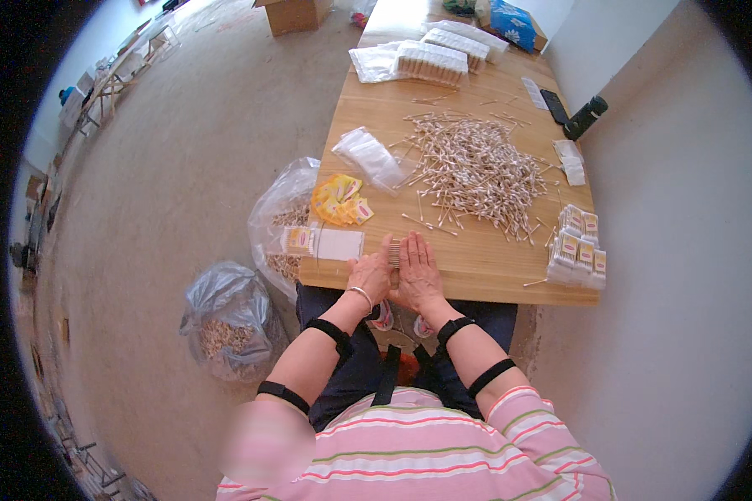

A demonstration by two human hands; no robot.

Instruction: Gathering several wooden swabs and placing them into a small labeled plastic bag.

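Note:
At the table's near edge, a small row of cotton swabs point(394, 254) is squeezed between my two hands. My left hand point(370, 274) presses in from the left, its thumb and fingers closed against the swabs. On the other side, my right hand point(419, 269) bears on them with straight fingers held together. Just left of my left hand lie a white rectangular card or pouch point(341, 245) and a clear packet with a yellow label point(299, 240). Beyond it sits a pile of yellow label cards point(341, 200). A large loose heap of cotton swabs point(476, 171) spreads across the table's middle.
Clear bags point(372, 159) lie past the labels. Filled swab packets point(578, 248) stack at the right edge, with a dark bottle point(586, 118) and phone point(553, 107) farther back. Bundled packs point(432, 63) occupy the far end. Plastic sacks point(230, 288) stand on the floor left.

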